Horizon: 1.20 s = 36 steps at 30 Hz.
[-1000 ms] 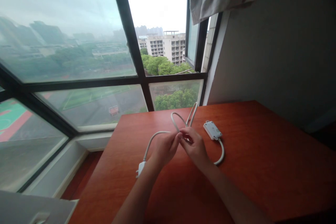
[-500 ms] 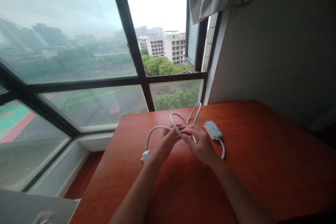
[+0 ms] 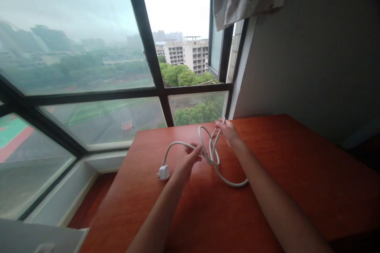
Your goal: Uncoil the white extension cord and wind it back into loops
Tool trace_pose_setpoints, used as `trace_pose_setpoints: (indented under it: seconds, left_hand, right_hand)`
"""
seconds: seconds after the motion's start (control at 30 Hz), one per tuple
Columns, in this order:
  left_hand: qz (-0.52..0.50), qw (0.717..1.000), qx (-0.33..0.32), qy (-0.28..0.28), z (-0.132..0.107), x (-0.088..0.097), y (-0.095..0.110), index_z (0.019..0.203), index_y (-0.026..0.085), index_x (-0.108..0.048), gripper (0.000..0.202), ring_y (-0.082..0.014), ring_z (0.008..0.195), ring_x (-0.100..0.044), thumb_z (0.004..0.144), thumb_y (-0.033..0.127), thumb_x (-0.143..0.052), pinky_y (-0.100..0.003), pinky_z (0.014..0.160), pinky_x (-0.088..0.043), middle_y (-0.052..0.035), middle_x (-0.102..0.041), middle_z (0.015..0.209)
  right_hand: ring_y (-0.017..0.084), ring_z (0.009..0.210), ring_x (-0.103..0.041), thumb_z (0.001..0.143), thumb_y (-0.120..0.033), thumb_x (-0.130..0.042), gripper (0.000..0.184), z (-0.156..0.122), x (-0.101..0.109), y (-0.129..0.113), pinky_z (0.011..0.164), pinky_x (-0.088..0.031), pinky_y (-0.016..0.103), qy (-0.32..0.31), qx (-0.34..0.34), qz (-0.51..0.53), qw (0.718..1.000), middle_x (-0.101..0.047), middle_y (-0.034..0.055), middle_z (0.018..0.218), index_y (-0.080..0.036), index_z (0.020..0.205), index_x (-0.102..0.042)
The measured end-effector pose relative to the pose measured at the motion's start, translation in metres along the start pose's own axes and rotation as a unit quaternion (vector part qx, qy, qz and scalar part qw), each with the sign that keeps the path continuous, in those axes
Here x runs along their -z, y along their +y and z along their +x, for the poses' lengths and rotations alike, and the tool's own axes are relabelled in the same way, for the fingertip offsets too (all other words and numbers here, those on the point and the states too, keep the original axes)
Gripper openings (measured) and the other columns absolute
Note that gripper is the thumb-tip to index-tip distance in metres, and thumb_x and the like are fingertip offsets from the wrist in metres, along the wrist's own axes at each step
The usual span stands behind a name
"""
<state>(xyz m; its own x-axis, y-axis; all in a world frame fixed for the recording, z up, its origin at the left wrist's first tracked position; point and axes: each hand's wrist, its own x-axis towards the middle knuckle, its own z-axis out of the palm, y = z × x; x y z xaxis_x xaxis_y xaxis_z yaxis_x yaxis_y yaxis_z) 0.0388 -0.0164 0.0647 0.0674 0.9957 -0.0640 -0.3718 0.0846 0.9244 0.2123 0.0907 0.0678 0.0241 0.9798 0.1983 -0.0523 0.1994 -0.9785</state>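
A white power cord [image 3: 233, 184] lies in loose, crossing loops over the wooden table. My left hand [image 3: 187, 162] pinches the cord between thumb and fingers, on the stretch that curves out to a white plug [image 3: 164, 172] resting on the tabletop at the left. Farther back, my right hand [image 3: 228, 131] is closed round the far loop of the same cord. The cord's other end runs under my right forearm, and the white box seen there before is hidden behind the arm.
The reddish-brown table [image 3: 297, 166] reaches up to the window frame [image 3: 196, 89] at the back. A grey curtain [image 3: 249, 0] hangs at the upper right, beside a plain wall [image 3: 303, 59]. A low white ledge [image 3: 108, 161] borders the table's left side.
My right hand has moved away from the left one, up to the far loop, and grips it there. The left hand stays nearly in place. The white box has gone out of sight.
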Motion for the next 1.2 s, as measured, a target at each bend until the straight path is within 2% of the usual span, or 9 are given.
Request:
trace_pose_setpoints:
  seconds: [0.1,0.2,0.33,0.5,0.6,0.73,0.93,1.0,1.2]
  left_hand:
    - [0.006,0.999,-0.019,-0.030,-0.002,0.000,0.004,0.086,0.014,-0.061,0.032,-0.0167,0.072,-0.067,0.073,0.039,-0.075,-0.023,0.063,-0.047,-0.0041,-0.067,0.076]
    - [0.062,0.997,-0.040,-0.013,-0.003,0.000,0.008,0.091,0.013,-0.063,0.034,-0.0179,0.071,-0.067,0.073,0.039,-0.075,-0.022,0.060,-0.046,-0.0057,-0.068,0.075]
    - [0.107,0.992,-0.067,0.014,-0.002,0.000,0.012,0.098,0.012,-0.064,0.041,-0.0199,0.070,-0.068,0.070,0.039,-0.076,-0.022,0.054,-0.044,-0.0050,-0.067,0.072]
    - [0.125,0.984,-0.116,0.059,-0.003,0.001,0.013,0.086,0.013,-0.063,0.028,-0.0160,0.062,-0.064,0.069,0.033,-0.074,-0.020,0.048,-0.041,-0.0017,-0.063,0.068]
    - [0.108,0.980,-0.144,0.088,-0.002,0.002,0.013,0.084,0.015,-0.061,0.029,-0.0128,0.060,-0.060,0.064,0.028,-0.076,-0.019,0.049,-0.041,0.0001,-0.062,0.069]
    - [0.061,0.982,-0.142,0.108,-0.002,0.000,0.016,0.076,0.016,-0.051,0.034,-0.0092,0.056,-0.056,0.061,0.026,-0.080,-0.019,0.052,-0.042,0.0041,-0.056,0.064]
    - [0.012,0.992,-0.115,0.050,-0.003,0.004,0.016,0.081,0.016,-0.052,0.032,-0.0119,0.063,-0.062,0.069,0.032,-0.078,-0.022,0.060,-0.049,0.0021,-0.060,0.070]
    - [-0.001,0.994,-0.102,0.042,-0.003,0.006,0.014,0.083,0.016,-0.053,0.031,-0.0145,0.067,-0.066,0.073,0.034,-0.076,-0.026,0.067,-0.052,0.0010,-0.062,0.072]
    - [-0.046,0.993,-0.094,0.054,0.000,0.007,0.012,0.091,0.016,-0.057,0.031,-0.0157,0.072,-0.069,0.072,0.030,-0.078,-0.024,0.066,-0.051,-0.0011,-0.068,0.075]
  right_hand:
    - [0.016,0.078,-0.058,0.074,-0.029,-0.058,0.026,0.001,-0.006,-0.007,0.072,-0.049,0.030,-0.005,0.018,-0.038,0.999,-0.062,0.0038,0.089,-0.017,0.096,-0.059]
    - [0.017,0.088,-0.060,0.075,-0.017,-0.050,0.030,-0.010,-0.004,-0.020,0.084,-0.049,0.033,-0.085,0.092,-0.114,0.986,-0.065,0.0058,0.098,-0.017,0.104,-0.061]
    - [0.018,0.099,-0.061,0.081,-0.008,-0.041,0.043,-0.038,-0.001,-0.050,0.094,-0.047,0.038,-0.190,0.228,-0.218,0.930,-0.066,0.0059,0.109,-0.021,0.117,-0.060]
    - [0.022,0.121,-0.051,0.087,-0.004,-0.040,0.054,-0.083,-0.010,-0.071,0.101,-0.045,0.042,-0.235,0.347,-0.326,0.848,-0.056,0.0068,0.131,-0.028,0.135,-0.049]
    - [0.022,0.125,-0.046,0.091,-0.005,-0.039,0.050,-0.107,-0.020,-0.066,0.102,-0.045,0.043,-0.235,0.384,-0.341,0.825,-0.055,0.0060,0.133,-0.029,0.132,-0.052]
    - [0.023,0.129,-0.042,0.093,-0.010,-0.040,0.040,-0.122,-0.028,-0.052,0.103,-0.043,0.045,-0.212,0.407,-0.291,0.840,-0.056,0.0063,0.131,-0.028,0.122,-0.059]
    - [0.021,0.103,-0.060,0.095,-0.017,-0.040,0.026,-0.118,-0.022,-0.039,0.087,-0.050,0.038,-0.137,0.300,-0.161,0.930,-0.065,0.0083,0.110,-0.023,0.097,-0.066]
    - [0.021,0.098,-0.061,0.095,-0.020,-0.042,0.025,-0.113,-0.017,-0.038,0.083,-0.050,0.036,-0.120,0.272,-0.121,0.947,-0.066,0.0079,0.104,-0.022,0.092,-0.066]
    - [0.021,0.097,-0.061,0.095,-0.020,-0.041,0.027,-0.110,-0.004,-0.038,0.082,-0.049,0.035,-0.142,0.288,-0.139,0.937,-0.067,0.0078,0.101,-0.021,0.084,-0.066]
